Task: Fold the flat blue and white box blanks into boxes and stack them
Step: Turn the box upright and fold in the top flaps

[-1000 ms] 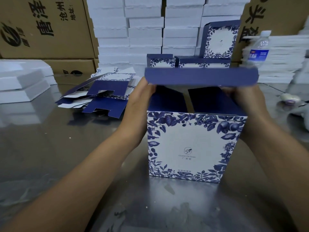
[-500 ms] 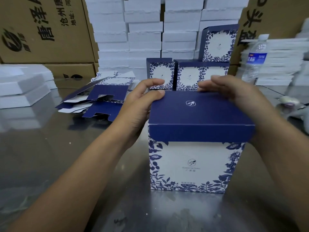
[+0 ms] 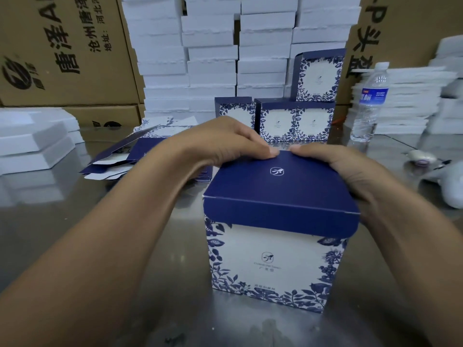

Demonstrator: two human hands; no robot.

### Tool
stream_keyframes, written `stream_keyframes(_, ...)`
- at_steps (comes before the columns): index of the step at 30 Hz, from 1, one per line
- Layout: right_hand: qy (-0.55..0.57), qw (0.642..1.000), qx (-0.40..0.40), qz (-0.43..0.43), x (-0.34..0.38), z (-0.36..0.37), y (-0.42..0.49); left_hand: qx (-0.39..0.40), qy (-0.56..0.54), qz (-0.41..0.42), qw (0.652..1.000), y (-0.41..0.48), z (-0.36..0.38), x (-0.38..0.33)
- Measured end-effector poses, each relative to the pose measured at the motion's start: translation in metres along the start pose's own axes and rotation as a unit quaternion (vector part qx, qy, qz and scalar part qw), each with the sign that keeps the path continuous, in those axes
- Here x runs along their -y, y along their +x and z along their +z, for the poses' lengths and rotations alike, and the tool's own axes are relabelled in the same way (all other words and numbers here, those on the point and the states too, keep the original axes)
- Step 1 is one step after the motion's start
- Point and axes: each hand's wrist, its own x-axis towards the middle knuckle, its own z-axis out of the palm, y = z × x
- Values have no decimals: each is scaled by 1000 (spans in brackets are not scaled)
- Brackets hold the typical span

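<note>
A blue and white floral box (image 3: 273, 266) stands upright on the steel table in front of me. Its dark blue lid lies folded over the top, and the lid's front flap hangs outside the front wall. My left hand (image 3: 223, 144) presses on the lid's far left edge. My right hand (image 3: 343, 169) grips the lid's far right corner and side. The fingertips of both hands nearly meet at the back edge. Behind them stand finished boxes (image 3: 295, 123), one stacked on top (image 3: 318, 76). Flat blanks (image 3: 130, 156) lie in a pile at the left.
White foam trays (image 3: 215, 53) are stacked high at the back, with more at the left (image 3: 32, 141) and right (image 3: 400, 101). Brown cartons (image 3: 65, 51) stand behind. A water bottle (image 3: 370, 101) stands at the right, near a white object (image 3: 451, 181) on the steel table (image 3: 50, 216).
The lid flap, held up a second ago, has been folded down over the box top. Both hands have moved onto the lid and closer together at its back edge.
</note>
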Motion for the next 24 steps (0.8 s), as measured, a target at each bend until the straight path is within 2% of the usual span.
stream_keyframes(4, 5, 1000, 19, 4, -1, -1, 1, -17, 58, 13, 998, 8, 9, -12)
stream_keyframes(9, 20, 999, 27, -1, -2, -2, 4, -25, 7, 10, 1000, 12, 16, -7)
stream_keyframes(15, 14, 1000, 0, -11, -4, -2, 7, -17, 5, 1, 1000, 10, 14, -7)
stream_keyframes(24, 17, 999, -29, -11, -5, 2, 7, -41, -142, -36, 988, -1, 1, 19)
